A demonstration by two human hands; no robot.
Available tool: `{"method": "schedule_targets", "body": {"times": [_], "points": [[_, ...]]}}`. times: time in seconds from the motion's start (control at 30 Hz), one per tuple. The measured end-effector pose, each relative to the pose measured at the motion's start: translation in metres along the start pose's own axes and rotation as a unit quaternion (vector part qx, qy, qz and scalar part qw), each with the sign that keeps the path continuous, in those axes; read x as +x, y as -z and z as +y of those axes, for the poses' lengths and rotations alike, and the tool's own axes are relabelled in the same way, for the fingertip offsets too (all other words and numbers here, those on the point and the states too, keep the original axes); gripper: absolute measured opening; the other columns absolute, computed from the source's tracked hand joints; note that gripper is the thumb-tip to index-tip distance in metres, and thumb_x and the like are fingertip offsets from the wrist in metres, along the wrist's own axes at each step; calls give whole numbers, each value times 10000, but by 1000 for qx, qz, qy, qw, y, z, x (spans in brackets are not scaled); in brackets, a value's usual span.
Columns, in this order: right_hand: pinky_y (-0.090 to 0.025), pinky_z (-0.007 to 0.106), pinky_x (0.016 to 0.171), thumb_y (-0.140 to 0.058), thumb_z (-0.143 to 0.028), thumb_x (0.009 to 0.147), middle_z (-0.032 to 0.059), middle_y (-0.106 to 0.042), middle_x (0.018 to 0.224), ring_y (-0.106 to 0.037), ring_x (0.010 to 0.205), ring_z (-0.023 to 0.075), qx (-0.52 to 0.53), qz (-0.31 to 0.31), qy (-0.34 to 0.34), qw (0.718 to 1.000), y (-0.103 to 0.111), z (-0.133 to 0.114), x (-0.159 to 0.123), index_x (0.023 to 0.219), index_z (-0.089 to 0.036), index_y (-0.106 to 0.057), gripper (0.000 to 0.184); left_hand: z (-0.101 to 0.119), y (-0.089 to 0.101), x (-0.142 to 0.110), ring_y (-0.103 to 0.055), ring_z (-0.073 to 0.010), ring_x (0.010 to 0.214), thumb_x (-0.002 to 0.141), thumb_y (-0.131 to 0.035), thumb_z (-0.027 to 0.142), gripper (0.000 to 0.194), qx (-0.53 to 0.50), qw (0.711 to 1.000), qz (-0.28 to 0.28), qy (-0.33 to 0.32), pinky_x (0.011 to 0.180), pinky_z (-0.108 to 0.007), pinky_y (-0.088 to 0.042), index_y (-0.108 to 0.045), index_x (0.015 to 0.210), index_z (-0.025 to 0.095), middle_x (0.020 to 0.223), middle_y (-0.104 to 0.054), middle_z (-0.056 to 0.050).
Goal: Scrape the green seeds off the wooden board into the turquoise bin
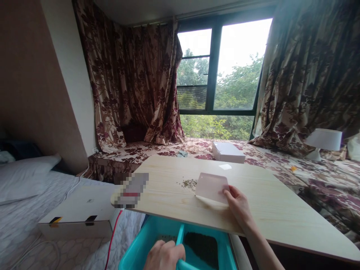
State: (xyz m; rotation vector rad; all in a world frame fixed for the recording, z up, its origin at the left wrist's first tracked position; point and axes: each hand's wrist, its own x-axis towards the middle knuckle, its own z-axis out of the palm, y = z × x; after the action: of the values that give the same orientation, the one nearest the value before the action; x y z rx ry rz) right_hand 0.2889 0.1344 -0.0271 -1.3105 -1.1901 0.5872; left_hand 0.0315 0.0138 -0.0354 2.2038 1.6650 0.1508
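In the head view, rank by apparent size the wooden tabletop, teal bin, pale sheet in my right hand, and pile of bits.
Largest to smallest, as they look:
1. Wooden tabletop
2. Teal bin, cut off by the frame
3. Pale sheet
4. Pile of bits

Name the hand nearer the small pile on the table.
Right. The right hand holds a panel beside the pile; the left hand is farther, gripping the teal divider.

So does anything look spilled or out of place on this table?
Yes, a loose heap of small grains lies on the tabletop, just left of the pale sheet in the right hand, with some scattered beside it. It looks odd because nothing contains them, though I can't tell whether they were spilled or placed deliberately.
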Motion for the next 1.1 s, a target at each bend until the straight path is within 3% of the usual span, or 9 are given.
{"method": "schedule_targets", "body": {"times": [0.2, 0.63, 0.83, 1.03, 1.1], "points": [[-503, 331, 712, -579, -358, 616, 66, -732, 762, -659, 750, 243, 20, 1, -11, 1000, -2, 0, 0, 777, -176, -670, 260, 1, 6, -2, -563, -239, 903, 680, -711, 392, 217, -23, 1000, -2, 22, 769, -297, -379, -658, 835, 250, 876, -644, -6], [-506, 329, 699, -587, -352, 629, 65, -731, 760, -658, 740, 238, 21, -30, -6, 999, -2, -3, -1, 752, -177, -673, 231, 1, 10, -6, -560, -225, 909, 693, -708, 360, 198, -19, 999, -3, 40, 792, -281, -378, -653, 845, 246, 895, -640, -5], [-499, 320, 689, -602, -361, 615, 56, -728, 728, -652, 721, 232, 14, -96, -26, 995, 1, -9, -4, 721, -176, -684, 228, -3, 12, -4, -572, -233, 908, 696, -706, 353, 206, -23, 999, -5, 36, 770, -280, -378, -662, 861, 238, 897, -651, -15], [-498, 296, 617, -659, -426, 633, 64, -738, 772, -657, 705, 228, 22, -208, -73, 975, 27, -17, -20, 782, -165, -721, 306, -2, 8, -4, -558, -225, 885, 674, -702, 321, 181, -38, 998, 23, 39, 789, -282, -378, -651, 824, 234, 873, -642, -8], [-502, 307, 613, -668, -441, 611, 75, -742, 771, -662, 703, 239, 19, -194, -75, 978, 31, -18, -19, 773, -165, -724, 325, 1, 9, -4, -554, -228, 885, 670, -699, 334, 179, -42, 998, 25, 42, 792, -283, -380, -648, 812, 237, 872, -639, -9]]}}
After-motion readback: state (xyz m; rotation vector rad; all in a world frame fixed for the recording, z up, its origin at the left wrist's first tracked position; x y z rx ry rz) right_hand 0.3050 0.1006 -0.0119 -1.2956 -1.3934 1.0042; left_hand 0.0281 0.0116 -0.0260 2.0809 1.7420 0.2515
